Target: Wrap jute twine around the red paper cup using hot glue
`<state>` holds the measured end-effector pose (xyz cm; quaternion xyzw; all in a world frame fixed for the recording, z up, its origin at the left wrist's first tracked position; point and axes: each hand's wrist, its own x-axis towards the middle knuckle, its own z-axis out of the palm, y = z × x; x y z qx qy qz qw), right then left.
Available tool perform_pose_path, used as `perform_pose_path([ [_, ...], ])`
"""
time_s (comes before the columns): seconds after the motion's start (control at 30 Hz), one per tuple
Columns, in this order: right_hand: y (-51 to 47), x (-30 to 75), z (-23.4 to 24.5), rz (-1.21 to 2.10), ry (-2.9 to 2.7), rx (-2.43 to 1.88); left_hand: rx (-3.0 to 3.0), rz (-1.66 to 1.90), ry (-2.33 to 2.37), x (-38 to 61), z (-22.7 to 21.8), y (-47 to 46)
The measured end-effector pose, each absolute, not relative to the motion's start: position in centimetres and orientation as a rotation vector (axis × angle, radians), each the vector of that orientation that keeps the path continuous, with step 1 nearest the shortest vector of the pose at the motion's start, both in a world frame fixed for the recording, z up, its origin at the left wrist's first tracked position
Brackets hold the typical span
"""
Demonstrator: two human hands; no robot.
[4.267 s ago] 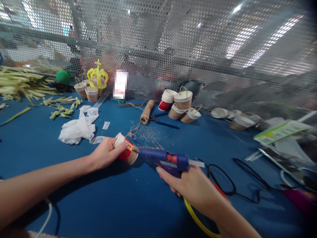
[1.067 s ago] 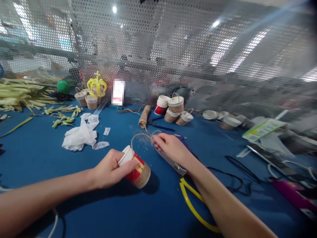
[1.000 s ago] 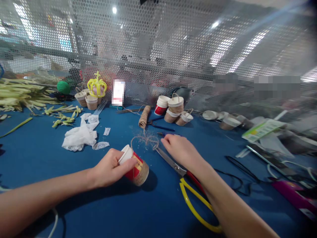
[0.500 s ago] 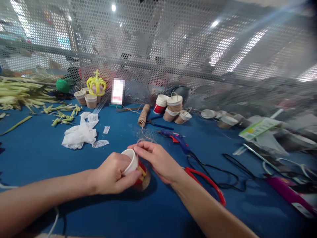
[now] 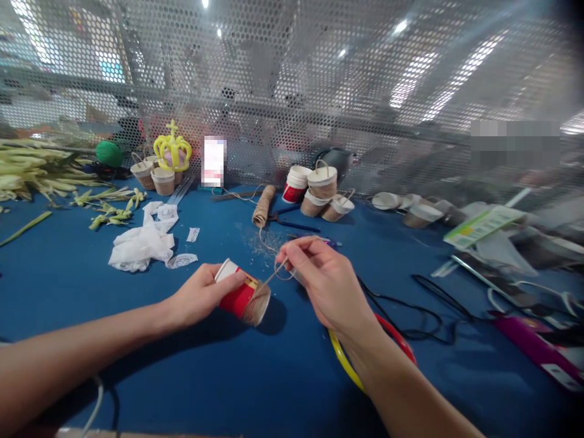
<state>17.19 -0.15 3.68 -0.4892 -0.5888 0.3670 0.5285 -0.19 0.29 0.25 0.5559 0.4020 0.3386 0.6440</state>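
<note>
A red and white paper cup (image 5: 236, 299) lies tilted in my left hand (image 5: 201, 291), its rim toward the upper left and my thumb across its side. Brown twine is wound round the cup's base end (image 5: 258, 304). From there a strand of twine (image 5: 272, 275) stretches up to my right hand (image 5: 322, 277), which pinches it between thumb and fingers. A small loop hangs below those fingertips, and the line runs back to a roll of twine (image 5: 264, 205) lying on the table. Behind my right hand, the glue gun (image 5: 329, 241) is mostly hidden.
Twine-wrapped cups (image 5: 323, 182) stand at the back beside pliers (image 5: 296, 224). White lace scraps (image 5: 141, 248) and a yellow crown (image 5: 172, 152) are on the left. Red and yellow handles (image 5: 342, 359) lie under my right forearm, near black cable (image 5: 420, 322). Perforated metal (image 5: 255, 73) closes off the back.
The cup has turned in my left hand from mouth-up to lying on its side. My right hand has moved off the cup to the right, pulling the twine out straight.
</note>
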Motion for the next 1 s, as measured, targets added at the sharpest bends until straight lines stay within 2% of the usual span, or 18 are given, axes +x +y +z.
perform_pose_path([
  [0.23,-0.3,17.1,3.7,0.750,-1.507,-1.261,1.354,0.746,0.844,-0.4,-0.1,-0.3],
  [1.0,-0.1,17.0,3.2,0.879,-1.575,-1.255,1.592,0.812,0.721,-1.2,-0.1,-1.1],
])
